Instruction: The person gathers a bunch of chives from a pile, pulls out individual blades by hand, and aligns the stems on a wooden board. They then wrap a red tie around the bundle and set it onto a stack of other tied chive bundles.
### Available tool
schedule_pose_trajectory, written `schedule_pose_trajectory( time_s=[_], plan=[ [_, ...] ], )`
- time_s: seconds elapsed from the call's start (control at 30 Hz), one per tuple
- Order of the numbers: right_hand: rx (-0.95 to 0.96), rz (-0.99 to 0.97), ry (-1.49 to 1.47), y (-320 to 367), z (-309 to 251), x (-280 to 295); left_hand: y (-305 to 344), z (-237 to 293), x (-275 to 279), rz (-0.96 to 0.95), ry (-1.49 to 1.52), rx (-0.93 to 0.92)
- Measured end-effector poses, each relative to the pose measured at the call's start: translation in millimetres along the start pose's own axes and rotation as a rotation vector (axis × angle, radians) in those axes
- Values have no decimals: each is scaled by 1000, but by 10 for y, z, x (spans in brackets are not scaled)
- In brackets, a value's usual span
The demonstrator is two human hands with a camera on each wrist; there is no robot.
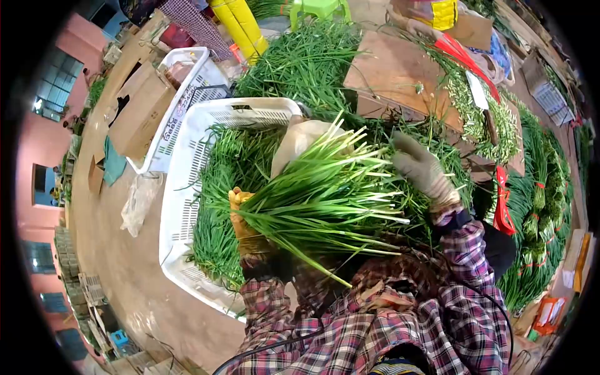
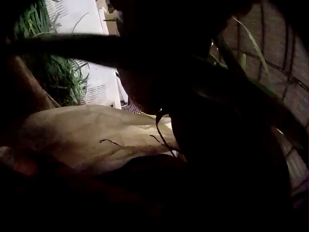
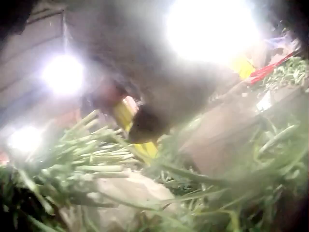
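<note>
My left hand (image 1: 245, 220), in a yellow-orange glove, grips a fanned bunch of garlic chives (image 1: 319, 187) by the leafy part. Pale cut ends of the bunch (image 3: 99, 154) point right, toward my other hand. In a greyish glove, my right hand (image 1: 417, 165) is raised just beyond those ends, its fingers extended and holding nothing. Behind the bunch lies a pale plastic sheet or bag (image 1: 297, 142), also visible in the left wrist view as a creased sheet (image 2: 91, 135). Darkness hides the left fingers in that view; the right hand is blurred in its own.
A white plastic crate (image 1: 181, 206) of loose chives stands at left, another crate (image 1: 181, 103) behind. Loose chives (image 1: 300, 62) pile up ahead. A knife (image 1: 478, 94) lies on cut pieces beside a brown board (image 1: 403, 75). Red ties (image 1: 503, 203) and tied bundles (image 1: 537, 206) are at right.
</note>
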State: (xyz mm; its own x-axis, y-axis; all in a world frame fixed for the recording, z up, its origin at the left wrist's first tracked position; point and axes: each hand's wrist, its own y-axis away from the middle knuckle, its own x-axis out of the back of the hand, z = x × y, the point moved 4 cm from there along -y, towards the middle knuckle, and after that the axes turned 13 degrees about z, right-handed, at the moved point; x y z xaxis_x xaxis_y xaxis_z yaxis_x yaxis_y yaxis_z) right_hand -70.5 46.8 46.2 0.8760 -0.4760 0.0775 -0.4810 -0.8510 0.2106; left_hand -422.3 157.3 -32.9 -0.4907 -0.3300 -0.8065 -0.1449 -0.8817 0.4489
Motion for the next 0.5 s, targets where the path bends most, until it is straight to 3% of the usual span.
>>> schedule_pose_trajectory(
  time_s=[0.07, 0.1, 0.13, 0.2, 0.23, 0.27, 0.3, 0.33, 0.37, 0.4, 0.47, 0.5],
  plan=[
    [116, -169, 269, 209, -255, -298, 44, -14, -59, -4, -37, -45],
    [325, -76, 610, 114, -25, -330, -62, 64, 87, 29, -206, -53],
    [330, -67, 851, 130, -156, -353, -84, 63, 81, 22, -215, -51],
    [462, -67, 532, 25, -13, -134, -75, 88, 44, -116, -226, -100],
    [318, -15, 291, -105, 142, 18, -118, 77, 126, -17, -142, -151],
    [505, -23, 401, -303, 215, 237, -87, 73, 109, -10, -139, -158],
    [276, 209, 571, -379, 209, 426, -49, 61, 72, 16, -128, -133],
    [103, 155, 98, -796, 740, 834, -39, 45, 44, 36, -117, -103],
    [136, 441, 824, -712, 351, 923, -101, 67, 70, -33, -140, -103],
    [118, 502, 1163, -523, 19, 898, -140, 74, 141, -33, -134, -104],
    [585, 556, 1444, -221, -308, 622, 13, 50, -6, 73, -180, -106],
    [635, 426, 1115, -211, -349, 417, 65, 35, -77, 16, -259, -192]
  ],
)
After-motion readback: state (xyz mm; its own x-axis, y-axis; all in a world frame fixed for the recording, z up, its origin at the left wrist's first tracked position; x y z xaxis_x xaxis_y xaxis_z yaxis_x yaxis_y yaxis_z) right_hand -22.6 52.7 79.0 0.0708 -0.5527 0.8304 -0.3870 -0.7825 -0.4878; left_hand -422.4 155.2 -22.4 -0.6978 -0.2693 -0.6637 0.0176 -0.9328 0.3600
